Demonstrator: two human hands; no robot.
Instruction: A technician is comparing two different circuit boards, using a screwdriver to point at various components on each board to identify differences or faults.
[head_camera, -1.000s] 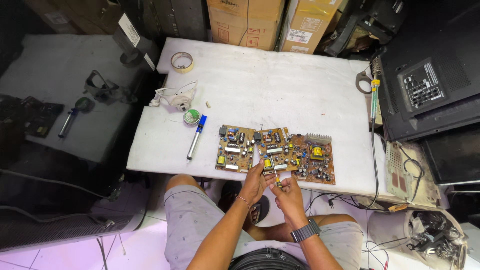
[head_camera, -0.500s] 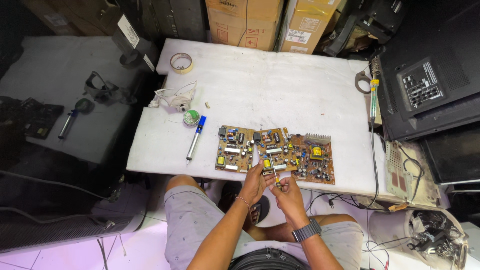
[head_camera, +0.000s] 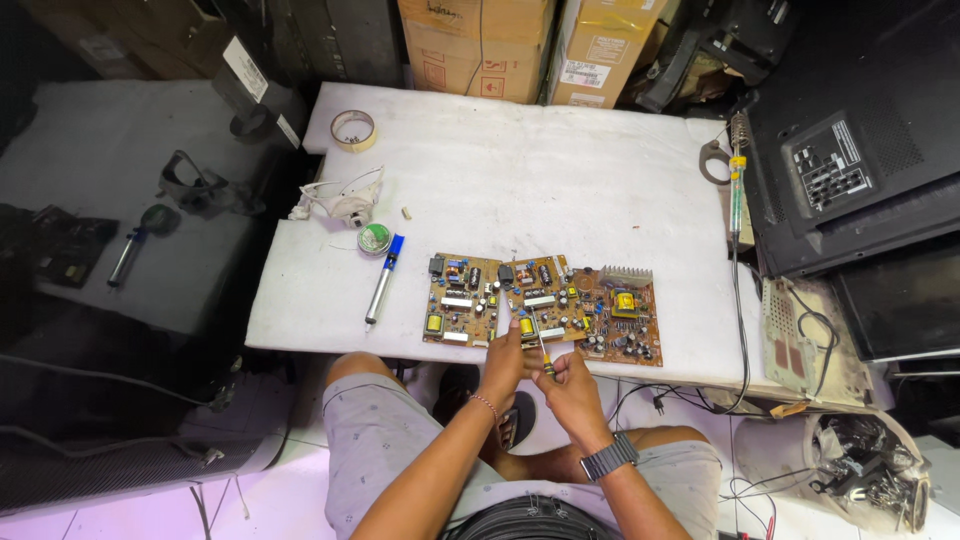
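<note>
Both hands at circuit board (head_camera: 545, 308) on table (head_camera: 560, 180): left hand (head_camera: 503, 362) steadies its edge, right hand (head_camera: 566, 380) pinches a thin tool (head_camera: 538, 345). Probing step; next needs a steady tip.

Orange-brown circuit board (head_camera: 545, 310) on a white table (head_camera: 530, 180).

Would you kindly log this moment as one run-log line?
left hand: at front edge of brown populated circuit board | right hand: holds thin tool, type unclear | board: flat on white padded table | blue-tipped desoldering pump: left of board
</note>
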